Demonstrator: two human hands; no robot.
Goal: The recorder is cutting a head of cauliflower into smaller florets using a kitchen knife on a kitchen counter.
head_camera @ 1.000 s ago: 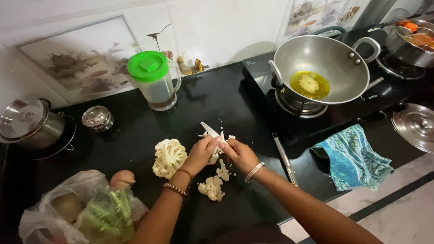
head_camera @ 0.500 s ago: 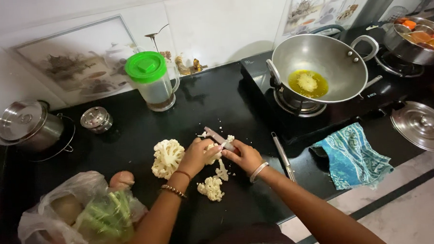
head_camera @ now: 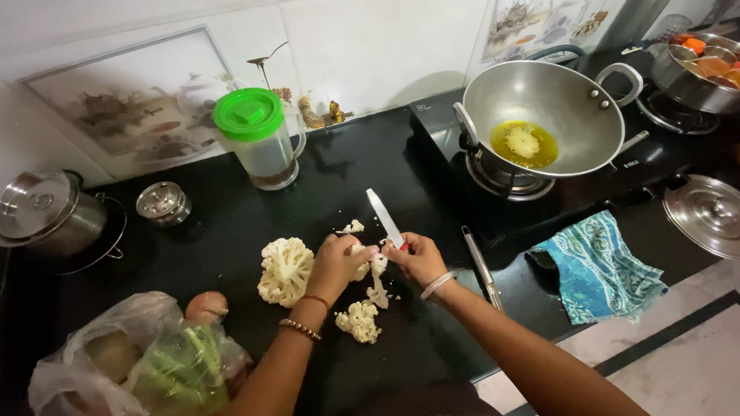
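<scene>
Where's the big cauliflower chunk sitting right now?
In the head view, the big cauliflower chunk lies on the black counter, just left of the left hand, with an onion and plastic bag at its lower left.

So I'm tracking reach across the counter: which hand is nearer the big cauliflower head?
Left. The left hand sits just right of the cauliflower head, gripping a floret. The right hand, holding the knife, is farther right, beyond the left hand.

A green-lidded jug (head_camera: 259, 142), a steel wok (head_camera: 547, 116) holding yellow oil, a blue cloth (head_camera: 602, 270) and a lidded pot (head_camera: 46, 213) on a black bench (head_camera: 223, 229).
</scene>
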